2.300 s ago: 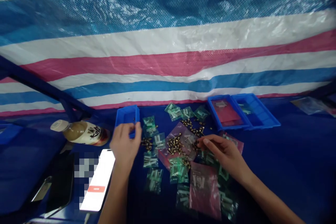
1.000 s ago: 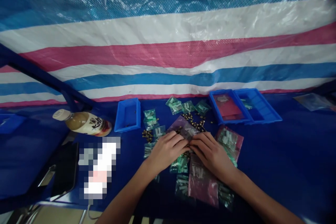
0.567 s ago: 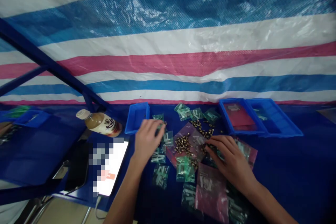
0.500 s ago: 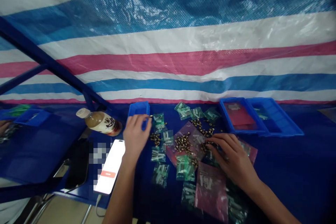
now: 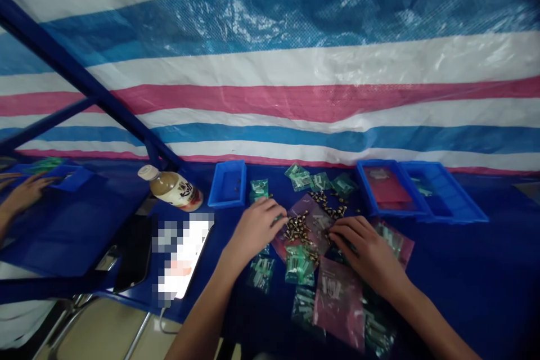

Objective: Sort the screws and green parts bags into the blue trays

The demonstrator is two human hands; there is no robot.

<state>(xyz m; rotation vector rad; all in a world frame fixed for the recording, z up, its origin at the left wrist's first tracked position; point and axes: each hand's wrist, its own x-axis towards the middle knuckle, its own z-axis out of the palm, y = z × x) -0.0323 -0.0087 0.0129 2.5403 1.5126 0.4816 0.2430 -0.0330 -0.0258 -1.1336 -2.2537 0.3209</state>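
Note:
A pile of small brass-coloured screws (image 5: 296, 229) lies on a pink plastic bag (image 5: 311, 211) in the middle of the blue table. My left hand (image 5: 258, 228) is at the pile's left edge, its fingers bent together; whatever is between the fingertips is too small to make out. At the right side of the pink bag, my right hand (image 5: 363, 247) has its thumb and fingers closed near a few screws, the tips partly hidden. Small green bags of white parts (image 5: 299, 264) lie around the pile. Below the right hand is another pink bag (image 5: 340, 304).
A small blue tray (image 5: 228, 183) with a few pieces stands behind my left hand. More blue trays (image 5: 442, 191) are at the back right. A bottle (image 5: 177, 190) and a lit phone (image 5: 185, 259) are on the left. Another person's hand (image 5: 27, 194) shows at far left.
My left hand has moved from the small blue tray to the right and down to the screw pile. My right hand has stayed nearly in place. The view has shifted slightly.

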